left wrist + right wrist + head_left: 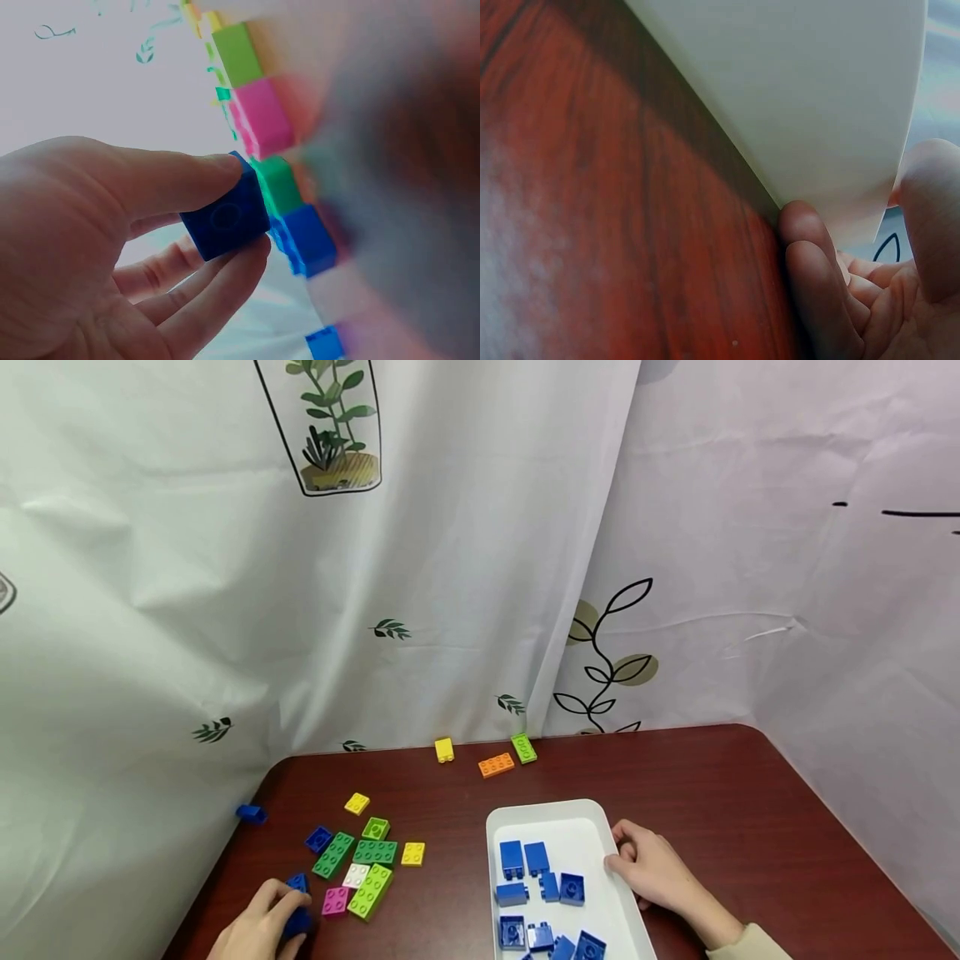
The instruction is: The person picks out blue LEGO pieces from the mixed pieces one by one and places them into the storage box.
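Note:
My left hand [257,925] pinches a dark blue toy brick [225,223] between thumb and fingers at the table's left side. Just beyond it lies another blue brick [297,882]. A pink brick [335,902] is to the right of that hand. My right hand [660,870] holds the right edge of a white tray [592,828], its thumb at the rim and fingertips against the outer wall. Several blue bricks [572,888] lie inside the tray, some on their sides. In the right wrist view the fingers [817,289] touch the tray wall low, close to the tabletop.
Green bricks [375,852], a lime brick [371,892], a white brick [356,875] and yellow bricks [412,854] cluster left of the tray. An orange brick [496,766] lies near the back edge. One blue brick [251,814] sits at the left table edge. A curtain hangs behind.

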### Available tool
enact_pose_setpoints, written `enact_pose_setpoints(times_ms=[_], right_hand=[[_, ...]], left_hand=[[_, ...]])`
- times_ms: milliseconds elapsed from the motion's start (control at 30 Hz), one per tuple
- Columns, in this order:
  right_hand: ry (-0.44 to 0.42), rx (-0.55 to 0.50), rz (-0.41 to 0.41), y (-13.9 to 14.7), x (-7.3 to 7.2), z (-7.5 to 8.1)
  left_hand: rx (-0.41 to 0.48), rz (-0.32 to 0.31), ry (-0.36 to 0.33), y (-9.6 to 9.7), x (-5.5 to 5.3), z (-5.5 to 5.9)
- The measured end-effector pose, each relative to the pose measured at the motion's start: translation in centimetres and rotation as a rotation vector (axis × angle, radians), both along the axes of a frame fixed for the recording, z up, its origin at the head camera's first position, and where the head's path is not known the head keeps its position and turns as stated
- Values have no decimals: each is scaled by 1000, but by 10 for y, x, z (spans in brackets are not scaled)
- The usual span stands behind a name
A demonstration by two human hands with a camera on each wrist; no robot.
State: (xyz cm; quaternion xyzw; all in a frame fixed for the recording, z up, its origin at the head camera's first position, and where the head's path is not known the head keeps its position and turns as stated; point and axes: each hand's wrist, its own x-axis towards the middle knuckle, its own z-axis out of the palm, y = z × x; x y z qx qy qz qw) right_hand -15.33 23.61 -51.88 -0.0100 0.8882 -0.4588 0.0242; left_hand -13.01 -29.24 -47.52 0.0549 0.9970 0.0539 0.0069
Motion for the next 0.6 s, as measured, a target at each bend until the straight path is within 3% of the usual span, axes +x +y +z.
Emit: enact_pose_setpoints(times_ms=[333, 600], right_hand=[[-15, 20, -8, 0, -1, -1], [-16, 19, -6, -1, -1, 0]], left_hand=[[47, -105, 44, 35, -4, 26], [134, -346, 65, 59, -10, 35]])
